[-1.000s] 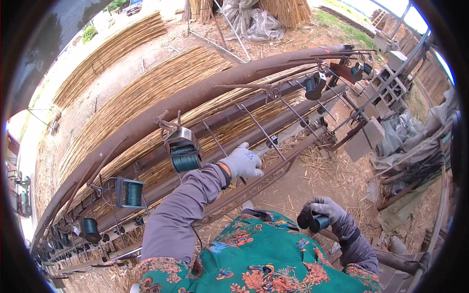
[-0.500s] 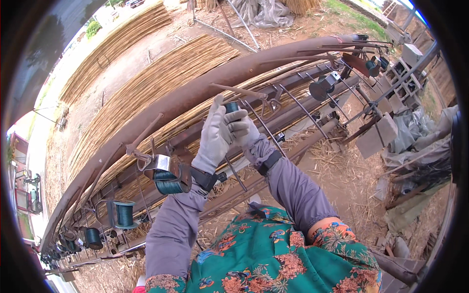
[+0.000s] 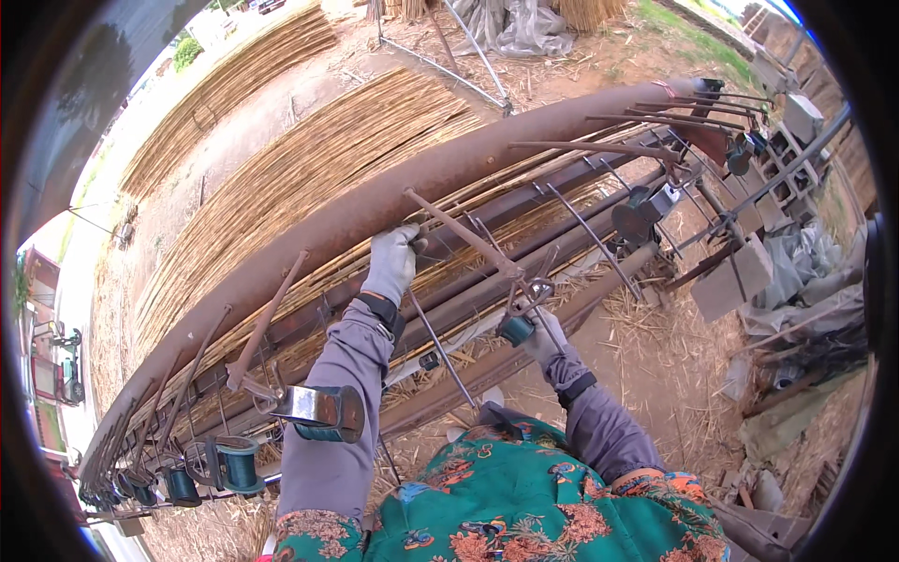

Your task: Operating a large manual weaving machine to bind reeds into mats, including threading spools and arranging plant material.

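My left hand (image 3: 391, 260), in a pale grey work glove, is closed at the reeds lying along the underside of the big rusty pipe (image 3: 361, 201). Whatever its curled fingers pinch is too small to make out. Lower and to the right, my gloved right hand (image 3: 545, 337) grips a small spool of dark green wire (image 3: 515, 329), just below the hooked end of a rusty lever arm (image 3: 468, 234). Beside my left forearm hangs a larger spool of green wire (image 3: 330, 414) in a shiny metal bracket (image 3: 309, 405).
More green spools (image 3: 239, 465) hang along the frame to the left, and others (image 3: 637, 217) to the right. Thin metal rods (image 3: 581, 220) slant across the rails. Beyond the pipe lies a long reed mat (image 3: 300, 187). Concrete blocks (image 3: 730, 281) and plastic sheeting (image 3: 796, 258) lie at right.
My hands were together around the spool above the rails. They have parted: the right carried the spool down and right to the lever's end; the left moved to the reeds beside the pipe.
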{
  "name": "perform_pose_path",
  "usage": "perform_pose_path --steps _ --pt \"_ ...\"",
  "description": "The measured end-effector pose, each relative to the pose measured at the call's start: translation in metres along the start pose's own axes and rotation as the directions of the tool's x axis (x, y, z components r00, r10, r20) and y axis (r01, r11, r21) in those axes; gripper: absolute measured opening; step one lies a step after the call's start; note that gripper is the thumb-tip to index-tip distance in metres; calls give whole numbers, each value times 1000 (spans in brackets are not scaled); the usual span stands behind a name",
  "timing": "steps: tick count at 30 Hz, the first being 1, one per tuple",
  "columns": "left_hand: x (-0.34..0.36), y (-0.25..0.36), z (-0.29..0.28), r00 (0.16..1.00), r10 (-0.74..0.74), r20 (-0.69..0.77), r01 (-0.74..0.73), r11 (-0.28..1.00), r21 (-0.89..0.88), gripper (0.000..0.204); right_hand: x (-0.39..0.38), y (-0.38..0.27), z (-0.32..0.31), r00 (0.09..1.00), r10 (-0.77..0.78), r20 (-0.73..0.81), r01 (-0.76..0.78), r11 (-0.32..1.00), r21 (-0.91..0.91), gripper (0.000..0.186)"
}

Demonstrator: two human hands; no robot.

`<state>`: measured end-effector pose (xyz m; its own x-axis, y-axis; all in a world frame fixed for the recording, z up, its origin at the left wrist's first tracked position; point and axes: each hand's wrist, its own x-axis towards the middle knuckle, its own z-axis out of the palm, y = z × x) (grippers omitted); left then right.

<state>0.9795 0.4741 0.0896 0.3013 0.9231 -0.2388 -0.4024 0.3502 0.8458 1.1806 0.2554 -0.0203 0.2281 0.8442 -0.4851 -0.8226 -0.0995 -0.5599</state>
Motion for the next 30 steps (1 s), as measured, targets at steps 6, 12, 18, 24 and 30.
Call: perform_pose_path --steps 6,12,18,24,30 --pt "38 -30 4 979 180 92 -120 150 981 24 -57 -35 -89 949 -275 -154 67 655 -752 22" --pt "33 -15 22 940 165 300 -245 -287 926 27 -140 -59 -102 990 17 -137 -100 768 -633 24" --pt "-82 -12 65 640 -604 476 -747 -342 570 39 -144 -49 -117 984 103 -148 -148 928 -341 30" --pt "-137 26 86 841 -288 458 209 954 217 26 -52 11 -7 958 -115 264 263 727 -635 33" --pt "-144 39 86 909 58 412 60 962 -267 52 5 5 161 979 32 203 -77 973 217 32"
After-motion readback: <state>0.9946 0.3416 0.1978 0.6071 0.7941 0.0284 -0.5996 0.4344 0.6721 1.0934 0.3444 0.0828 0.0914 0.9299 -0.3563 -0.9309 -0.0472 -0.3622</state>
